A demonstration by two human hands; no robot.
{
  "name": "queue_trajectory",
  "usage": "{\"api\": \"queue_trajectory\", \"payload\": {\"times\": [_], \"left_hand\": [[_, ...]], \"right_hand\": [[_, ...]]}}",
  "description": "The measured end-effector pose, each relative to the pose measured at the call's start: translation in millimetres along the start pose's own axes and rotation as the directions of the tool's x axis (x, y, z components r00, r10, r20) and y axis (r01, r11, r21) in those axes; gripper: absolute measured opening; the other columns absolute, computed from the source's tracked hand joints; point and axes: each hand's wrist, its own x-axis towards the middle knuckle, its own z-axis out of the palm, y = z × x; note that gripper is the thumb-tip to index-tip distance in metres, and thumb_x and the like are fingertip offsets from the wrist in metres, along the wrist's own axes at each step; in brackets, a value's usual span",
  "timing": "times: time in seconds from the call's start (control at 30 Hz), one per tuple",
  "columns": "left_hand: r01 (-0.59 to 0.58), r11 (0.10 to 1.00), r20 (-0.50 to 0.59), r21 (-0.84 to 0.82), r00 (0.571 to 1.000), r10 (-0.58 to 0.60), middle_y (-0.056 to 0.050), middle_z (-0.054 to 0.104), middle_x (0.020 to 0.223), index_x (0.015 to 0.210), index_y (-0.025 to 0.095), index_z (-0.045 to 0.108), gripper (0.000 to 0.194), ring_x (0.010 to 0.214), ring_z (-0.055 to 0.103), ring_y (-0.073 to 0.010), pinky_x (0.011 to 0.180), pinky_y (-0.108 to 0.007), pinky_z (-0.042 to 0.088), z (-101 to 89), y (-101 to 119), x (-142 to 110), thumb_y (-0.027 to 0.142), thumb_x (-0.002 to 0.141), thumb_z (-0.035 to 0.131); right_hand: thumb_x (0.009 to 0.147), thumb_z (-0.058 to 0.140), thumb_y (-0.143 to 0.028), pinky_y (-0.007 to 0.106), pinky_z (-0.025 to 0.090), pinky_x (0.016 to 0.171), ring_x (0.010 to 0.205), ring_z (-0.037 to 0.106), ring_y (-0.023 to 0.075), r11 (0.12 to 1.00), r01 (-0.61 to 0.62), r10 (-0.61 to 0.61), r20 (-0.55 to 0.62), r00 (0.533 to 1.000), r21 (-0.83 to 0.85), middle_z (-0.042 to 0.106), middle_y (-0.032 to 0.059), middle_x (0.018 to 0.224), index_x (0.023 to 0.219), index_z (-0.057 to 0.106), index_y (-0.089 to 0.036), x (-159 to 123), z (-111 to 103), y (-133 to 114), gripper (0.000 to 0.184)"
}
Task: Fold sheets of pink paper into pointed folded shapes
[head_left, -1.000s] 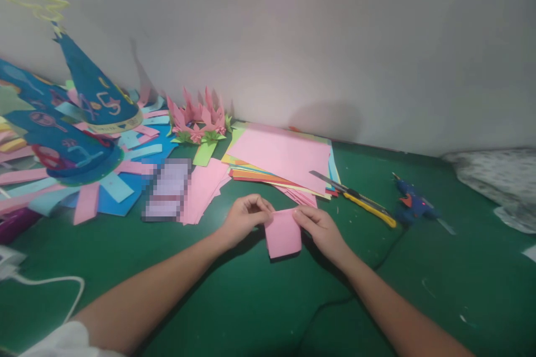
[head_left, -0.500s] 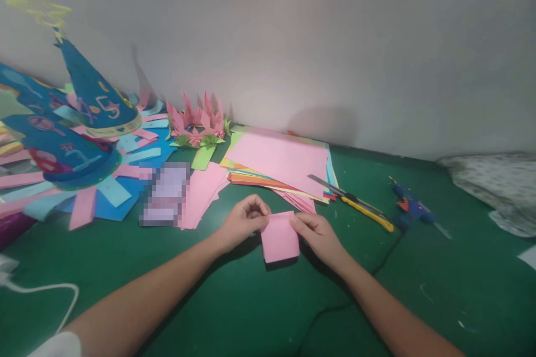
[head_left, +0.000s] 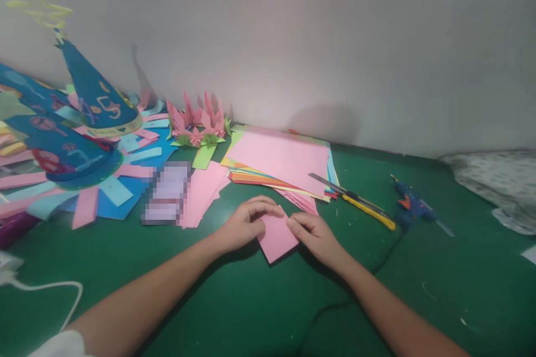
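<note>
A small square of pink paper (head_left: 277, 240), apparently folded in layers, is turned cornerwise just above the green table. My left hand (head_left: 247, 224) holds its upper left side, with the thumb at the left edge and the fingers curled over toward the top corner. At the right edge, my right hand (head_left: 316, 235) pinches the paper between thumb and bent fingers. Behind my hands lie pink paper pieces (head_left: 298, 201), partly under a stack of coloured sheets with a pink sheet (head_left: 280, 156) on top.
A yellow utility knife (head_left: 368, 211), blade out, rests against the stack. Farther right is a blue glue gun (head_left: 412, 204) with a dark cord. Left stand a pink paper crown (head_left: 196, 122), a pixelated phone-like object (head_left: 166, 194) and blue cone hats (head_left: 94, 92). A white cable (head_left: 52, 285) lies front left.
The pink paper square has turned so that a corner now points toward me. My left fingers have reached over its top corner, and my right hand has shifted slightly left.
</note>
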Motion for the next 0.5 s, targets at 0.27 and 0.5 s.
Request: {"api": "queue_trajectory", "payload": {"times": [0.27,0.5], "left_hand": [[0.002,1.0,-0.132,0.006,0.991,-0.001,-0.007,0.063,0.09,0.081,0.017,0.072,0.012,0.088,0.059,-0.0183,0.085,-0.031,0.045,3.3,4,2,0.022,0.075,0.063],[0.075,0.976,-0.375,-0.205,0.915,-0.149,-0.005,0.064,0.097,0.082,0.019,0.071,0.014,0.097,0.057,-0.0187,0.09,-0.031,0.042,-13.9,-10,6,0.028,0.072,0.069]], "right_hand": [[0.089,0.041,-0.044,0.025,0.026,0.05,0.051,0.033,0.0112,0.995,0.049,-0.049,0.002,0.999,-0.088,0.029,-0.0047,0.053,0.052,0.031,-0.02,3,4,4,0.045],[0.092,0.039,-0.04,0.026,0.039,0.061,0.058,0.053,0.0141,1.0,0.022,-0.022,0.05,0.999,-0.014,0.056,0.0004,0.057,0.06,0.054,-0.019,3,2,1,0.042]]}}
